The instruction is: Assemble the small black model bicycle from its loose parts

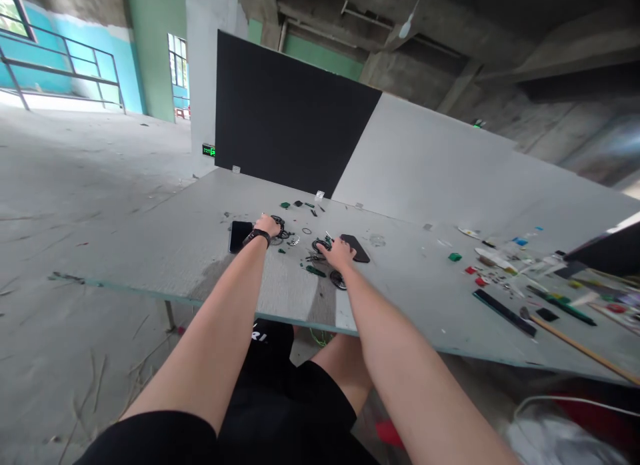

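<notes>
My left hand (pixel 267 225), with a dark watch on its wrist, is closed at the edge of a black wheel-like part (pixel 281 233) of a small model. Its fingertips are partly hidden. My right hand (pixel 340 253) lies low over the tabletop, thumb apart from the fingers. The thumb touches a second black round part (pixel 320 244). A small spoked wheel (pixel 339 279) lies just below the right hand, and a dark green tool (pixel 315 271) is left of that wheel. Thin dark pieces (pixel 314 258) and a thin ring (pixel 307 231) lie between the hands.
A dark phone (pixel 239 237) lies beside my left wrist, and a dark flat slab (pixel 356 248) behind my right hand. Small green and black bits (pixel 285 205) sit farther back. A black-and-white partition (pixel 295 111) borders the grey table (pixel 165 251). Mixed items crowd the right, including a black strip (pixel 504 312).
</notes>
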The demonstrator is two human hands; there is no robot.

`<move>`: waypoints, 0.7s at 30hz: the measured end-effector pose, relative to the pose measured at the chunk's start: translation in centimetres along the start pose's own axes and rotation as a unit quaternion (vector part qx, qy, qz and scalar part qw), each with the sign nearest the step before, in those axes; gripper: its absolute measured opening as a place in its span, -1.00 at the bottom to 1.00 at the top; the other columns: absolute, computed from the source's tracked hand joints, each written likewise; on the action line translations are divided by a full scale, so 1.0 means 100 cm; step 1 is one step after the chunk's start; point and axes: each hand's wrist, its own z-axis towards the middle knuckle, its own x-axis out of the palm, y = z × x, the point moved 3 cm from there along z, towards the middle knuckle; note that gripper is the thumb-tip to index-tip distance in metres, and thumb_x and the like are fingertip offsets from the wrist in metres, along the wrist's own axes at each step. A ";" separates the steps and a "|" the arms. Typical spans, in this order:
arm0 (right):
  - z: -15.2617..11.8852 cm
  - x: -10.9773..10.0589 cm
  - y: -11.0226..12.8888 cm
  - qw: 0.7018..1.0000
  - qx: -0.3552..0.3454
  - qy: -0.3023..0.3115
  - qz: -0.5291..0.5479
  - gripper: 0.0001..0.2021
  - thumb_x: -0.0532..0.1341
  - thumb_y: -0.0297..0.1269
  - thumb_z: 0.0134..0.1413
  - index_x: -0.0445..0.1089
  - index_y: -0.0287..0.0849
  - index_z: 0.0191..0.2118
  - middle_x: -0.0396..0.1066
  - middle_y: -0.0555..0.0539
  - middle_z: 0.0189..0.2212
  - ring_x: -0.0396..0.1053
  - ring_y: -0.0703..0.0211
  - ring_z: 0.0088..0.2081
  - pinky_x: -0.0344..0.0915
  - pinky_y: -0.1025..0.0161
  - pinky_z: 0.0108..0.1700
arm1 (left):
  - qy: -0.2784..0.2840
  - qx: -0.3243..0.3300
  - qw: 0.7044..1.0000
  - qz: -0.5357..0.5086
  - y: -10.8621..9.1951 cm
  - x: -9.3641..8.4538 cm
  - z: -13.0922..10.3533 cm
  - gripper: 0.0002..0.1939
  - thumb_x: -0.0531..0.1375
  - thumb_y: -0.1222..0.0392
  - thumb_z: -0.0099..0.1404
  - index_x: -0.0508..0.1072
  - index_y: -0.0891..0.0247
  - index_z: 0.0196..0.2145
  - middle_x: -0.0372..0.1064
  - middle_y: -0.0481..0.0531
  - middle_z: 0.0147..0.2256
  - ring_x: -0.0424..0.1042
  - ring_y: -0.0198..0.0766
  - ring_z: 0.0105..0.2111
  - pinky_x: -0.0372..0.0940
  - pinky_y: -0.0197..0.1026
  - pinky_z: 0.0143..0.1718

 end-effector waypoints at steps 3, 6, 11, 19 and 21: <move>0.016 0.007 -0.002 1.000 -0.005 0.013 0.015 -0.45 0.20 0.19 0.20 0.35 -0.21 0.04 0.45 -0.34 0.02 0.29 -0.26 0.16 0.06 -0.17 0.16 | -0.049 -0.032 0.997 0.042 0.002 0.003 0.001 -0.59 0.24 0.07 0.43 0.39 0.31 0.14 0.37 0.20 0.10 0.46 -0.06 0.00 0.43 0.08 0.00; 0.027 0.009 -0.011 0.999 -0.011 0.015 0.034 -0.59 0.26 0.09 0.18 0.37 -0.16 -0.09 0.50 -0.24 -0.09 0.35 -0.19 0.08 0.12 -0.08 0.10 | -0.066 -0.036 0.996 0.052 0.004 0.007 0.005 -0.57 0.25 0.07 0.42 0.39 0.33 0.14 0.37 0.23 0.10 0.45 -0.04 0.02 0.42 0.08 0.02; 0.031 0.003 -0.027 0.997 -0.030 0.007 0.067 -0.84 0.22 -0.17 0.22 0.32 -0.13 -0.19 0.50 -0.15 -0.17 0.41 -0.08 -0.05 0.17 0.06 -0.03 | -0.078 -0.037 0.996 0.036 0.012 0.008 0.011 -0.42 0.35 0.11 0.28 0.27 0.46 0.12 0.39 0.54 0.05 0.44 0.18 0.09 0.33 -0.03 -0.02; 0.048 -0.001 -0.026 0.983 -0.132 0.007 0.124 -0.81 0.22 -0.12 0.16 0.25 -0.08 -0.33 0.48 0.00 -0.32 0.44 0.12 -0.26 0.19 0.26 -0.25 | -0.064 -0.025 0.997 -0.027 0.026 0.013 0.019 -0.55 0.39 0.14 0.17 0.30 0.26 -0.08 0.49 0.28 -0.15 0.51 0.08 -0.06 0.24 -0.18 -0.22; 0.055 0.000 -0.021 0.977 -0.167 0.009 0.129 -0.79 0.23 -0.10 0.15 0.23 -0.08 -0.36 0.49 0.02 -0.35 0.43 0.15 -0.31 0.18 0.28 -0.29 | -0.054 -0.016 0.997 -0.056 0.030 0.014 0.021 -0.59 0.40 0.17 0.15 0.31 0.24 -0.13 0.47 0.15 -0.28 0.50 0.03 -0.14 0.21 -0.20 -0.27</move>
